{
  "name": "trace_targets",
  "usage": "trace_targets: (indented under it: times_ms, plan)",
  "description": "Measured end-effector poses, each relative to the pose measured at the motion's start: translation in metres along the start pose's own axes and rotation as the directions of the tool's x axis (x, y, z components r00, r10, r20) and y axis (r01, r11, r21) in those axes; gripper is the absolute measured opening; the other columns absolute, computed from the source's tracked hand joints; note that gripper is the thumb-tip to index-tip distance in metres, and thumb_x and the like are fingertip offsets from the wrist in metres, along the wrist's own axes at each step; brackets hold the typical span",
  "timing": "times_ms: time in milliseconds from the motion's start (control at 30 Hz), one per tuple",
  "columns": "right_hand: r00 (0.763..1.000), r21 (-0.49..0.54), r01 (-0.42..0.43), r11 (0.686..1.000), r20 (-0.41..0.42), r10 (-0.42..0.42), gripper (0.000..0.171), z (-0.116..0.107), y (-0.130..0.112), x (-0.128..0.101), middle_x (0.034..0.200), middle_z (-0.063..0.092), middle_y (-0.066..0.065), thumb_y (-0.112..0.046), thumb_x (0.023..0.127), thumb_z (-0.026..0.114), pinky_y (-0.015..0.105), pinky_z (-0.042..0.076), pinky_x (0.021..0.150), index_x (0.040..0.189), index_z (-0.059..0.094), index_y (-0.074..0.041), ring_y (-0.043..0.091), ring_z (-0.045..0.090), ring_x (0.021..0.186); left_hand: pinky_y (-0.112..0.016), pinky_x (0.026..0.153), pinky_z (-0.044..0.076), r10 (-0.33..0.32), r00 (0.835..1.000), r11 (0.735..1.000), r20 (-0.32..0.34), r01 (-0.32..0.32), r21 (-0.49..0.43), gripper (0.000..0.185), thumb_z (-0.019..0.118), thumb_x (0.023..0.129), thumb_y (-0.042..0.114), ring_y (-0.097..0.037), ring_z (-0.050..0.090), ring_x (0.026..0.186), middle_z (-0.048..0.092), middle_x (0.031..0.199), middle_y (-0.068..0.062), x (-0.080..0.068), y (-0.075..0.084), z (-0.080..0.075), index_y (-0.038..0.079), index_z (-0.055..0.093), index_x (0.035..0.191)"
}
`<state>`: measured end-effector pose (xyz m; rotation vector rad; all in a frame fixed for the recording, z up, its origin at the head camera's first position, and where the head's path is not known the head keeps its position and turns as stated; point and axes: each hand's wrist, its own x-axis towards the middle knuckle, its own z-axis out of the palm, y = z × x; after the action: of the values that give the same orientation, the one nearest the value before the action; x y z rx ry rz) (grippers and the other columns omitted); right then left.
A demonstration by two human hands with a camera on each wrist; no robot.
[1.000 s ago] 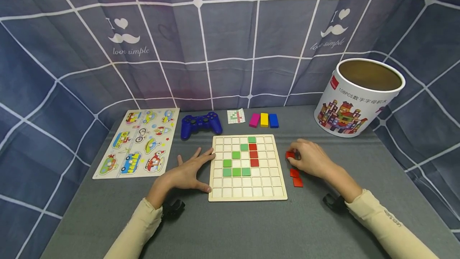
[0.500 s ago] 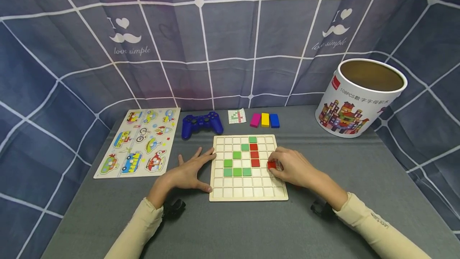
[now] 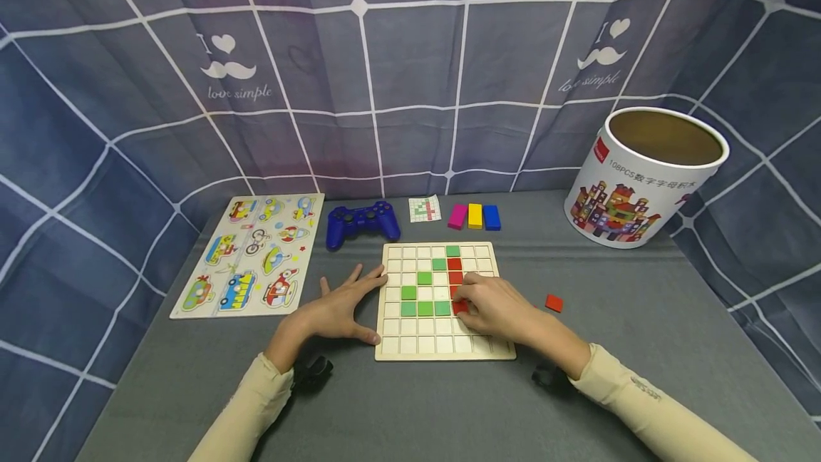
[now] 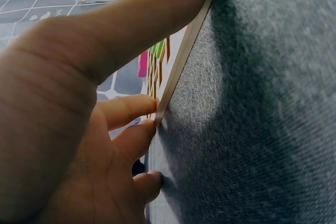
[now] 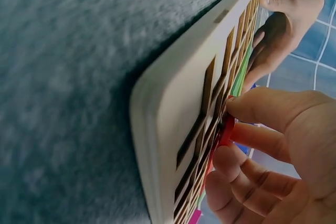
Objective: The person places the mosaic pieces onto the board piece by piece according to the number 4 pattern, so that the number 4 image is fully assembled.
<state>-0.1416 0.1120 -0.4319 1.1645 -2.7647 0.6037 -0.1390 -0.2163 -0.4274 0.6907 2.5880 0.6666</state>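
Note:
My right hand (image 3: 494, 306) pinches a red square tile (image 5: 226, 128) between thumb and fingers, right at the surface of the wooden grid board (image 3: 423, 346). In the head view the tile sits at the lower end of a column of red tiles (image 3: 455, 277), just right of a row of green tiles (image 3: 425, 309). My left hand (image 3: 336, 309) lies spread at the board's left side, thumb and fingertips touching its edge. The left wrist view shows the thumb (image 4: 152, 17) and fingertips along that edge. A loose red tile (image 3: 554, 303) lies right of the board; another is mostly hidden by my right wrist.
Behind the board are a blue game controller (image 3: 363, 223), a small pattern card (image 3: 425, 209) and pink, yellow and blue blocks (image 3: 474, 216). A picture puzzle board (image 3: 250, 255) lies at left. A large white bucket (image 3: 641, 184) stands at back right.
My right hand has picked a red tile from beside the board and carried it left over the grid to below the red column. The left hand has stayed at the board's edge.

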Motion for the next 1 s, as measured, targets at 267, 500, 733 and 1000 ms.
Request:
trace_targets:
  times_ms: [267,500,733,1000]
  plan:
    - [1.000,-0.006,-0.011,1.000,0.005,0.011,0.017,0.002,-0.001,0.000,0.084,0.058,-0.005,-0.015,0.078,0.081,0.024,0.040,0.053,0.094,0.076,-0.014,0.006,0.045,0.060,-0.085,0.094,-0.011,0.007,1.000,1.000,-0.007,-0.007,-0.002,0.108,0.089,0.072,0.043,-0.037,-0.003,0.151,0.010,0.167,0.003,0.000,0.001,0.001,0.019,0.029,0.159]
    - [0.998,0.001,-0.031,1.000,-0.060,0.031,0.016,-0.005,0.012,-0.017,0.090,0.060,-0.005,-0.020,0.081,0.080,0.024,0.041,0.053,0.096,0.076,-0.016,0.005,0.045,0.061,-0.084,0.094,-0.012,0.015,1.000,1.000,-0.012,-0.015,-0.002,0.108,0.089,0.073,0.044,-0.036,-0.003,0.151,0.009,0.167,0.003,0.000,0.001,0.000,0.020,0.029,0.160]
    - [0.986,-0.029,-0.145,0.989,-0.085,0.142,0.017,-0.018,0.034,-0.050,0.091,0.060,-0.004,-0.019,0.082,0.081,0.025,0.040,0.054,0.097,0.075,-0.015,0.004,0.045,0.063,-0.084,0.095,-0.011,0.007,1.000,1.000,-0.013,-0.007,0.008,0.108,0.089,0.073,0.044,-0.036,-0.003,0.151,0.009,0.168,0.003,0.000,0.002,-0.001,0.021,0.029,0.159]
    - [0.966,-0.078,-0.239,0.968,-0.114,0.230,0.020,-0.036,0.056,-0.080,0.085,0.058,-0.003,-0.018,0.081,0.082,0.027,0.037,0.053,0.098,0.076,-0.013,0.007,0.044,0.062,-0.084,0.095,-0.011,0.006,1.000,1.000,-0.010,-0.006,0.011,0.107,0.088,0.073,0.045,-0.035,-0.002,0.151,0.010,0.168,0.003,0.000,0.002,0.000,0.021,0.029,0.159]
